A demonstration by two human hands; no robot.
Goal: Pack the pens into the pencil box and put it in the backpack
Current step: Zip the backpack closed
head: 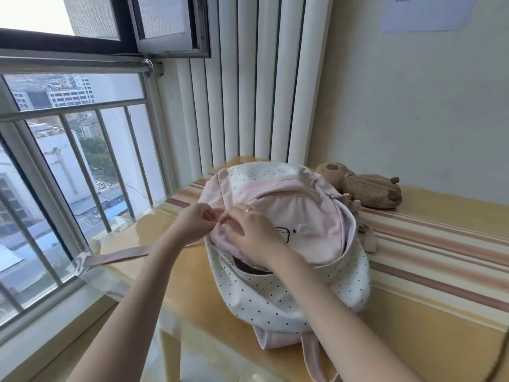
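A pink and white polka-dot backpack (278,293) lies on the table, its pink front panel facing up. A dark gap in its main opening shows just below my right wrist. My left hand (194,223) and my right hand (249,231) meet at the backpack's upper left edge. The fingertips of both pinch a small zipper pull (219,219) there. A ring sits on one finger of my right hand. No pens and no pencil box are in sight.
A brown plush toy (366,188) lies behind the backpack near the wall. A pink strap (121,256) trails left across the yellow striped table (429,257). A railed window (68,161) runs along the left; white curtain folds hang behind.
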